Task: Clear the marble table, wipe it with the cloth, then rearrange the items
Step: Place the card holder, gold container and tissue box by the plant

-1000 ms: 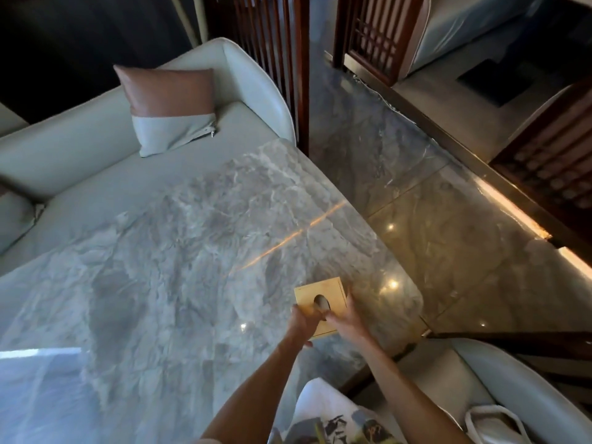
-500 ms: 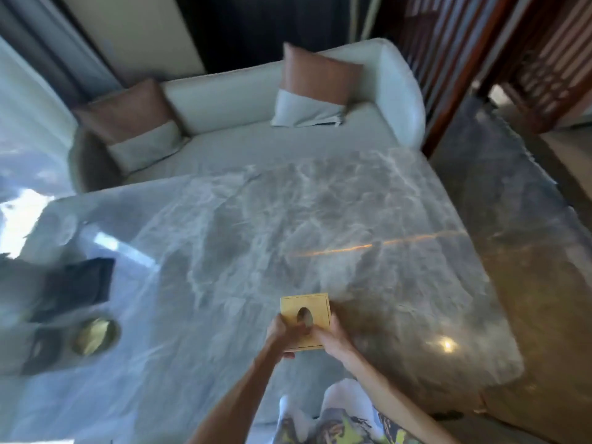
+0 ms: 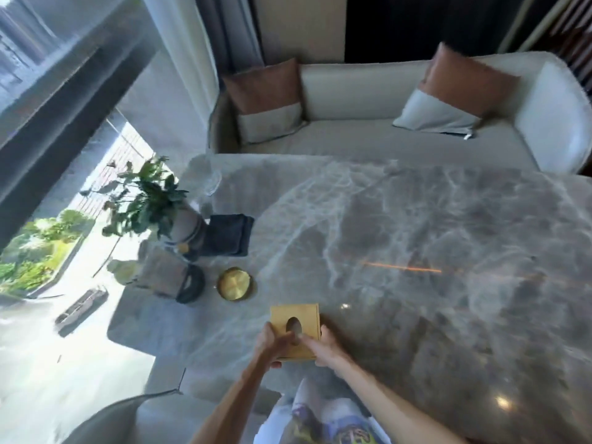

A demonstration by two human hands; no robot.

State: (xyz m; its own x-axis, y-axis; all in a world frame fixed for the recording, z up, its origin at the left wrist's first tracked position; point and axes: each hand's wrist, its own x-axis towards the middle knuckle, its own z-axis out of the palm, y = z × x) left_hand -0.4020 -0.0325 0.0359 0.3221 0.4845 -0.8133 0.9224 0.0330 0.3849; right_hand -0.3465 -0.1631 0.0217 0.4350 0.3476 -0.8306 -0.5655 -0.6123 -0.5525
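Daylight pours in from the window (image 3: pixel 48 251) at left, blowing out the floor there. Small glare spots and an orange streak sit on the marble table (image 3: pixel 416 251). Motion blur softens everything; edges bend.

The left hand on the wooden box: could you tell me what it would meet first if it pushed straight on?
Past the square wooden box it holds, the left hand would probably meet the round brass dish; depth is unclear.

Two cushions are sitting at twelve and one o'clock: one cushion (image 3: pixel 267 100), another cushion (image 3: pixel 455 91). One wooden tissue box (image 3: pixel 294 328), one brass dish (image 3: pixel 234 285), one folded dark cloth (image 3: pixel 229 233) and one potted plant (image 3: pixel 150 197) are lying toward ten o'clock.
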